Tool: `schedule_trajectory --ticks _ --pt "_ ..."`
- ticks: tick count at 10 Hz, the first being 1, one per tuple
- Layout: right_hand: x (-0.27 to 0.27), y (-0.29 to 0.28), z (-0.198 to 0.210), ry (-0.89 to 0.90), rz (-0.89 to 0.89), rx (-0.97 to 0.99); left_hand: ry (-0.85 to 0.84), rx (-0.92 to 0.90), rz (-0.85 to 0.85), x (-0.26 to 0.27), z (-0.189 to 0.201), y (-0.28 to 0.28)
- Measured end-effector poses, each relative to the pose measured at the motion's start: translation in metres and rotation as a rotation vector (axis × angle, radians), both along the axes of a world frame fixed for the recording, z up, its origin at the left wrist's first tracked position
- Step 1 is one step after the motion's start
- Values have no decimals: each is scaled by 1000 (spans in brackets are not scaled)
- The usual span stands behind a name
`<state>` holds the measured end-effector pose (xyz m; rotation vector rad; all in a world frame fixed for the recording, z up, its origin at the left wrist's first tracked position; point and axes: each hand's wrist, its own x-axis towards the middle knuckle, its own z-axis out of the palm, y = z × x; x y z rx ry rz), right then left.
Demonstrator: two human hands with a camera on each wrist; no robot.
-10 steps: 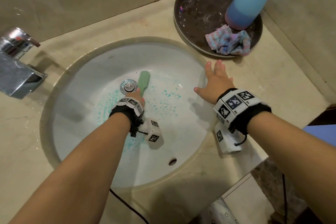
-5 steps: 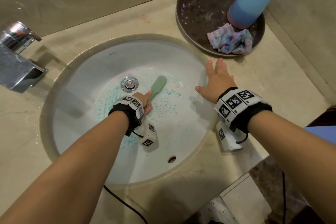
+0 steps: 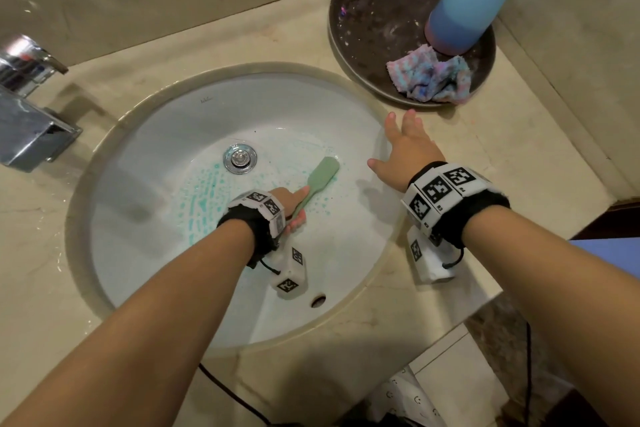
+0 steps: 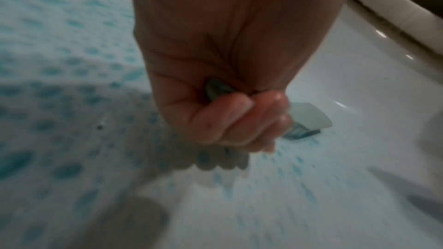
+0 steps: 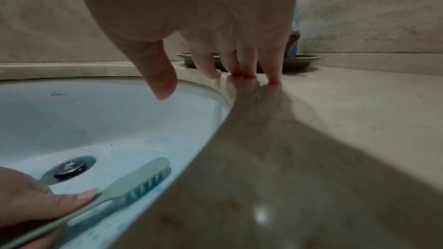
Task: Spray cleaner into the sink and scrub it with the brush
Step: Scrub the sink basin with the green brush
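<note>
My left hand [image 3: 292,206] grips the handle of a pale green brush [image 3: 320,178] inside the white sink [image 3: 173,135]. The brush head lies bristles down on the basin, right of the metal drain [image 3: 240,158], among blue-green cleaner droplets [image 3: 199,198]. In the left wrist view my fingers [image 4: 230,120] curl round the handle, the brush head [image 4: 309,118] beyond them. In the right wrist view the brush [image 5: 139,179] lies beside the drain [image 5: 69,167]. My right hand [image 3: 403,149] rests flat on the counter by the sink's right rim, fingers [image 5: 246,63] straight. The blue spray bottle [image 3: 471,0] stands in a dark tray.
The dark round tray [image 3: 367,24] at the back right also holds a crumpled pastel cloth [image 3: 431,78]. A chrome tap [image 3: 24,104] stands at the left of the beige stone counter [image 3: 519,156]. Walls close the back and right. A black cable [image 3: 232,395] hangs at the front.
My left hand has swept the brush rightward across the basin, from beside the drain toward the right wall, smearing the cleaner. My right hand has stayed on the counter.
</note>
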<state>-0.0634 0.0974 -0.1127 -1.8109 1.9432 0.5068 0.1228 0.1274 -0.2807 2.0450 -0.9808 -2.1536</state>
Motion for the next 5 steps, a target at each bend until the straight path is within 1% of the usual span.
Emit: schedule_trajectory --ticks 1,2,3,4,5 --pt "0 0 0 2 0 -4 -4 45 184 32 -2 -9" --pt "1 -1 -1 13 2 -3 -90 -32 275 48 3 -17" --pt "1 0 -2 10 6 -9 -94 -22 148 27 8 -13" --pt "-1 -1 -2 12 13 -9 75 70 35 -19 8 2" --pt "-1 -1 -2 19 18 -7 88 43 63 -46 20 14"
